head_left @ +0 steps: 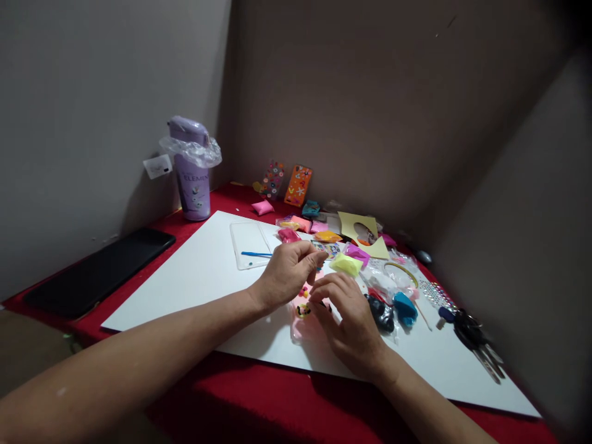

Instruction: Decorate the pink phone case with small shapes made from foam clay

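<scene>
A pinkish clear phone case [303, 334] lies on the white board in front of me, with small coloured clay-like pieces on it. Above its far end, my left hand [291, 271] is closed in a pinch; whatever sits between the fingertips is too small to name. My right hand [349, 320] reaches over the case's right side, covering part of it. Its thumb and index finger come together near a small dark piece, and I cannot make out what they grip. Left of my hands lies another clear case [247, 231] with a thin blue stick [256, 254] across it.
Bagged clay, including a yellow packet [346, 264], black clay [380, 313] and blue clay [406, 309], crowds the board's right side. Keys [476, 342] lie far right. A purple tumbler [194, 185], a black tablet-like slab [102, 271] and an orange decorated case [298, 185] stand around the white board [185, 290].
</scene>
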Motion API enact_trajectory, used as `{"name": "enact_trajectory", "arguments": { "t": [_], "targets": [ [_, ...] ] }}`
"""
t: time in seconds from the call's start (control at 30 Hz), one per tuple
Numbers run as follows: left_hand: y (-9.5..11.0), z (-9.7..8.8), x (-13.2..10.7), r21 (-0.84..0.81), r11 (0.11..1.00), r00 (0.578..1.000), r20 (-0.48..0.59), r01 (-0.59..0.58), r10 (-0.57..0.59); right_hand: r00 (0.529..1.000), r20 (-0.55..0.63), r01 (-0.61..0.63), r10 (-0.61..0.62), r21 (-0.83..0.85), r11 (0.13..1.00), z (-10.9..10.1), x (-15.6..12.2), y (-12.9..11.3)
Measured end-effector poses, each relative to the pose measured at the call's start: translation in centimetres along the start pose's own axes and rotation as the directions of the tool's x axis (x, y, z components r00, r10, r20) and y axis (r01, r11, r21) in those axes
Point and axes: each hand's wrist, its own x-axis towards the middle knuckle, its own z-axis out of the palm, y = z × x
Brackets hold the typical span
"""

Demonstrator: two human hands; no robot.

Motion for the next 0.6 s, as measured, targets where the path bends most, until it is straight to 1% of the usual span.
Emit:
{"name": "enact_trajectory", "arguments": {
  "t": [0.17, 0.47, 0.6],
  "targets": [
    [0.07, 0.03, 0.04, -0.01, 1.0, 1.0, -0.002, -0.002, 0.002, 0.999, 0.024, 0.022, -0.022, -0.021, 1.0, 0.1, -0.06, 0.15],
    [0.09, -0.05, -0.04, 0.008, 1.0, 1.0, 0.0, -0.012, 0.012, 1.0, 0.027, -0.003, 0.003, 0.008, 1.0, 0.11, -0.09, -0.16],
    [0.19, 0.02, -0.01, 0.003, 1.0, 1.0, 0.0, -0.012, 0.012, 0.999, 0.043, 0.012, -0.012, -0.012, 1.0, 0.18, -0.21, 0.13]
  ]
}}
